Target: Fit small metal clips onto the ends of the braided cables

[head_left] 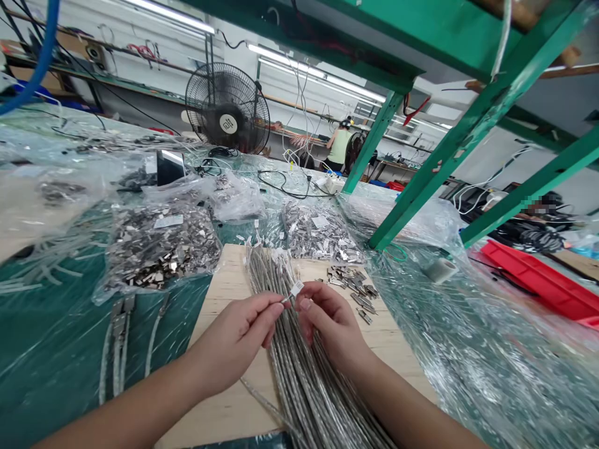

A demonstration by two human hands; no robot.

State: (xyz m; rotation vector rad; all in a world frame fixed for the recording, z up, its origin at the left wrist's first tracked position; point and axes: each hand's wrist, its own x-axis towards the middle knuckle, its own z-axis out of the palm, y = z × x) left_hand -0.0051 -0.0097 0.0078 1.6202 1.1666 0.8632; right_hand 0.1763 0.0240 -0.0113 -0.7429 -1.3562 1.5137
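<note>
My left hand pinches a thin braided cable close to its end, above a thick bundle of similar cables. A small white connector tips that cable. My right hand has its thumb and forefinger curled at the connector, closed around its side. The bundle lies lengthwise on a pale wooden board, its white-tipped ends pointing away from me. Right of the bundle, several loose metal connector shells lie on the board.
A bag of metal shells lies beyond the board on the left, a bag of white-and-metal parts behind it. Finished-looking cables rest at left. Green frame posts, a red bin and a black fan stand around.
</note>
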